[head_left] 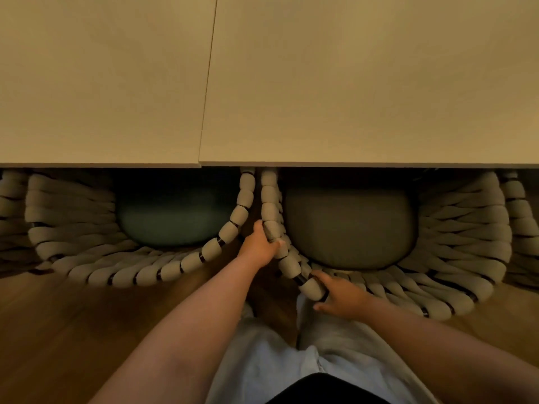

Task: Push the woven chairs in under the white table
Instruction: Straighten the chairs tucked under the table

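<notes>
Two woven chairs with thick pale rope rims stand side by side, their fronts tucked under the white table [350, 83]. The left chair [87, 258] has a teal cushion, the right chair [452, 258] a grey-green one. My left hand [259, 243] is wrapped around the right chair's rim on its left side. My right hand [339, 295] grips the same rim lower down, at the curved back. The two chairs' rims nearly touch near the table edge.
The tabletop is made of two panels with a seam [208, 83] between them. Wooden floor [73, 330] lies below the chairs. More woven chairs show at the far left [11, 214] and far right [522, 214]. My legs in light trousers [291, 360] stand close behind.
</notes>
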### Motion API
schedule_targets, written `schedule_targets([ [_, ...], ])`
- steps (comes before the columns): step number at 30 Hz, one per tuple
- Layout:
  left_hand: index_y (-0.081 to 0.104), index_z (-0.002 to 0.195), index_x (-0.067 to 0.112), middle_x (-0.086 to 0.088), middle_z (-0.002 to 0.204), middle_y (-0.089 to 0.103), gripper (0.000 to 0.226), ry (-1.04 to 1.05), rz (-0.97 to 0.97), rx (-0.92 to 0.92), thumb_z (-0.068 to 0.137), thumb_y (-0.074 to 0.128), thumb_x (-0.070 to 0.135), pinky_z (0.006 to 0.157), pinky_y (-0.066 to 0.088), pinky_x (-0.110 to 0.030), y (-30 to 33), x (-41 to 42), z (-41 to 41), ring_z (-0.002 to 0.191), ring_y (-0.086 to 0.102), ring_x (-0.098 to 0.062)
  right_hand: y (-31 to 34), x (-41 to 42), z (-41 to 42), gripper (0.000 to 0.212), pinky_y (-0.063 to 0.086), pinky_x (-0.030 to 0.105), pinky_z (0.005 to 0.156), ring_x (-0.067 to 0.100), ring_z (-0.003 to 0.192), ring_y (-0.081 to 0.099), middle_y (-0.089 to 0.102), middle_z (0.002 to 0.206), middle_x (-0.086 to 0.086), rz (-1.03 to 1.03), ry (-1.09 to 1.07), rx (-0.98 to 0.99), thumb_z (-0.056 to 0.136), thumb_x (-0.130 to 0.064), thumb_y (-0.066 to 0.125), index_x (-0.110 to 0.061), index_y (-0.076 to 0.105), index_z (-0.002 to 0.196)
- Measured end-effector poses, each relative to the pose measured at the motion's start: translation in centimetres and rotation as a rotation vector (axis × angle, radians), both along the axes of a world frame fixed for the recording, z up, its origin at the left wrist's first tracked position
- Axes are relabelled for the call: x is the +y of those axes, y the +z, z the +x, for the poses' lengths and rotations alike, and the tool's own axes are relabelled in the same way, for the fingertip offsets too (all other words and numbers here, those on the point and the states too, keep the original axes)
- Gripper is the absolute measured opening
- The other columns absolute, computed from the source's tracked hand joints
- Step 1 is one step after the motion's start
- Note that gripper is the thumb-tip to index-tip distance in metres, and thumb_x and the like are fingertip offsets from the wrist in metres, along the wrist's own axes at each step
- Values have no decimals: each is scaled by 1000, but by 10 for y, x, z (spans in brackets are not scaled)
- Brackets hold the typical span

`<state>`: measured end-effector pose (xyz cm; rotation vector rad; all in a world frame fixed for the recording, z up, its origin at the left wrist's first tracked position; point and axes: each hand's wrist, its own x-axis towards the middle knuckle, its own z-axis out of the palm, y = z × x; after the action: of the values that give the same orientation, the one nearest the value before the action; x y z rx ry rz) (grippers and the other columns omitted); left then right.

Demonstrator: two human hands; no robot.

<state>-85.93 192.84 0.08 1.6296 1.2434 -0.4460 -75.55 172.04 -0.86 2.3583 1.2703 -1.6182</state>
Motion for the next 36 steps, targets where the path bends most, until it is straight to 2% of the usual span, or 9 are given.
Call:
schedule_targets([
  [3,16,151,30,-6,145,44,71,-54,164,-99,94,57,36,102,45,-41,5,12,-25,128,48,-23,7,9,-1,85,23,39,116,25,143,25,30,154,4,144,-62,-59,85,-54,61,-28,15,151],
  [5,23,149,29,-3,145,45,64,-85,288,-119,94,55,39,99,45,-37,10,21,-45,128,47,-21,14,21,-6,85,10,41,120,20,148,8,15,160,0,196,-47,-145,87,-55,58,-26,12,153],
  [7,26,148,27,-1,144,45,62,-141,395,-149,95,54,40,99,44,-36,14,29,-67,129,45,-20,19,34,-14,85,4,42,120,17,148,-2,6,161,-4,230,-51,-224,88,-56,55,-26,9,154],
  [11,24,151,26,0,153,33,66,-310,527,-140,94,54,44,115,29,-39,16,48,-111,141,28,-20,25,60,-36,85,1,44,120,17,148,-7,-1,162,-4,257,-130,-274,90,-56,52,-27,5,154],
  [16,17,152,30,-2,160,18,70,-438,639,13,94,47,53,120,15,-43,16,70,-154,148,9,-22,29,86,-60,87,2,45,121,16,148,-8,-3,162,-4,278,-161,-305,89,-57,53,-26,4,154],
  [21,12,153,33,-3,162,7,69,-421,638,131,95,42,56,120,6,-44,16,87,-183,149,-2,-22,34,110,-69,86,3,45,121,16,148,-7,-1,162,-4,316,-129,-305,89,-54,56,-27,6,154],
  [30,15,153,35,-2,162,6,66,-335,589,227,95,34,61,120,4,-48,21,133,-234,149,-4,-23,38,167,-94,85,5,46,121,19,148,-7,-1,162,-2,291,-37,-308,89,-53,57,-28,8,154],
  [36,15,153,33,-4,162,6,65,-408,537,289,96,29,62,119,2,-51,8,192,-283,149,-5,-25,30,213,-152,80,1,45,119,20,147,-11,-8,162,-1,254,26,-325,92,-51,53,-27,7,154],
])
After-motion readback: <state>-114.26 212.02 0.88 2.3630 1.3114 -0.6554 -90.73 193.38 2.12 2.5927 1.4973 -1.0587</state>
